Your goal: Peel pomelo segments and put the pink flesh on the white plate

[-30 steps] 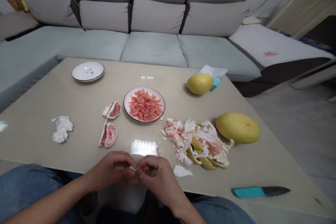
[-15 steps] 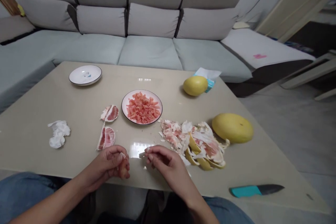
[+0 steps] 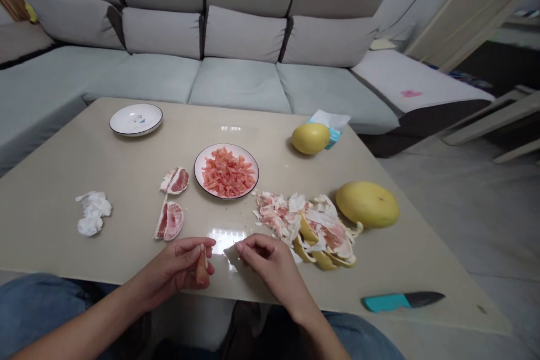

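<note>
Over the table's near edge, my left hand (image 3: 179, 264) pinches a pomelo segment (image 3: 202, 271) between thumb and fingers, with a pale strip of membrane at its top. My right hand (image 3: 270, 261) is a little to the right, thumb and fingertips pressed together; whatever they may hold is too small to make out. Two pairs of unpeeled pomelo segments, one nearer (image 3: 171, 220) and one farther (image 3: 175, 180), lie beyond my left hand. A plate (image 3: 198, 171) with a dark rim bears a heap of pink pomelo flesh (image 3: 229, 173). Beside my right hand is a pile of peel and membrane (image 3: 312, 228).
Two whole yellow pomelos (image 3: 367, 204) (image 3: 311, 138) are on the right, the farther one against a tissue pack (image 3: 333, 125). A knife (image 3: 400, 301) with a turquoise handle lies near the right front edge. Crumpled tissue (image 3: 93, 212) and another plate (image 3: 136, 119) are at left.
My right hand has shifted slightly, its fingertips still pinched. The segment in my left hand stands more upright, and my index finger reaches out farther. The view has turned slightly.
</note>
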The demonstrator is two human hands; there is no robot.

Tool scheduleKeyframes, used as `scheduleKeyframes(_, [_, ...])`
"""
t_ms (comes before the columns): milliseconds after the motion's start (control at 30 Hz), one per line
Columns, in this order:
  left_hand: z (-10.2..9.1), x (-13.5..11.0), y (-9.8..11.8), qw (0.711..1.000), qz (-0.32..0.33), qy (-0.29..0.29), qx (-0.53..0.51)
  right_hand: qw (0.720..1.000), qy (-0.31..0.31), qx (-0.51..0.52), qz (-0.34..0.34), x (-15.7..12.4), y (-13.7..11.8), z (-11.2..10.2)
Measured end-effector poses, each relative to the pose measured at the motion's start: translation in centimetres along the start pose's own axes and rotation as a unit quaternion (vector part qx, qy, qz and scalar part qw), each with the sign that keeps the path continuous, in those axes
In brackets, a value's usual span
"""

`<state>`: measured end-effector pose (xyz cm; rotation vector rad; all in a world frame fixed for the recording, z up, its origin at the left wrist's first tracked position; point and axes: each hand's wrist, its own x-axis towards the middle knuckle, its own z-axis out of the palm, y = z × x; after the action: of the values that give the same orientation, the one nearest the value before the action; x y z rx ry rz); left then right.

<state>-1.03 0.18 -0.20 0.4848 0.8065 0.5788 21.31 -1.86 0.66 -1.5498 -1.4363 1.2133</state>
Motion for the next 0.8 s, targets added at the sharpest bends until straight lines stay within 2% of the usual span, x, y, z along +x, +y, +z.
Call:
scheduleKeyframes(100, [0.0, -0.1, 0.0, 1.000, 0.000, -0.007, 0.001, 0.973, 0.069, -0.193, -0.107, -0.1, 0.7, -0.1])
scheduleKeyframes(200, [-0.1, -0.1, -0.1, 1.000, 0.015, -0.022, 0.005, 0.947, 0.077, -0.292, -0.114, -0.1, 1.4, 0.0])
scheduleKeyframes(433, [-0.1, -0.1, -0.2, 0.996, 0.046, -0.048, 0.062, 0.932, 0.127, -0.298, -0.164, 0.2, 2.4, 0.2])
scheduleKeyframes(533, [-0.2, -0.1, -0.3, 0.995, 0.044, -0.039, 0.085, 0.922, 0.107, -0.313, -0.200, 0.2, 2.5, -0.1])
scheduleKeyframes(600, [-0.3, 0.0, -0.3, 0.995, 0.042, -0.024, 0.085, 0.922, 0.097, -0.326, -0.184, 0.1, 2.5, -0.5])
scheduleKeyframes(700, [-0.4, 0.2, -0.4, 0.996, 0.031, -0.002, 0.080, 0.916, 0.127, -0.365, -0.111, 0.0, 2.5, -0.9])
scheduleKeyframes(800, [-0.5, 0.3, -0.5, 0.997, 0.023, 0.006, 0.078, 0.898, 0.126, -0.402, -0.130, 0.1, 2.6, -1.0])
